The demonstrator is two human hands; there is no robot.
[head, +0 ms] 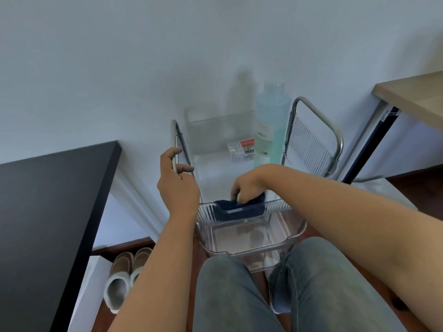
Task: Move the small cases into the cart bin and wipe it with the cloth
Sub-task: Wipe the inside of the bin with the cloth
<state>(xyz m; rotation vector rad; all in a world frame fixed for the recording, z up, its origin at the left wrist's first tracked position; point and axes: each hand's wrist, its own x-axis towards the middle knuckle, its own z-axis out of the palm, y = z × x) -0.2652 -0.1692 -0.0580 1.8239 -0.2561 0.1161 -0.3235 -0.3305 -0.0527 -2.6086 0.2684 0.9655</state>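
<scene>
The left hand (177, 185) is closed around the metal handle (174, 149) on the left side of the cart, with the fingers wrapped over the tube and the thumb pointing to the right. The right hand (247, 188) is curled, its fingertips pressing down on a dark blue cloth (237, 209). The cloth lies folded over the near rim of the clear cart bin (275, 204), so one part hangs inside the bin and one part hangs on the near wall. Both forearms reach forward from the bottom of the view, and the right forearm crosses above the near right corner of the bin.

At the far end of the bin, well apart from both hands, lies one small case (241, 149), transparent with red on its top. Just to the right of it stands a tall bottle (269, 125) with pale blue-green liquid, upright and touching or almost touching the case; I cannot tell which. Beyond the bottle on the right side is the second metal handle (318, 121) with a grid of thin wires.

Under the top bin a lower clear tray (251, 245) is visible. The person's knees in grey jeans (239, 295) are near the cart. A black table (48, 212) stands on the left, a wooden table (412, 94) on the far right, and a pair of slippers (124, 276) lies on the floor on the near left.
</scene>
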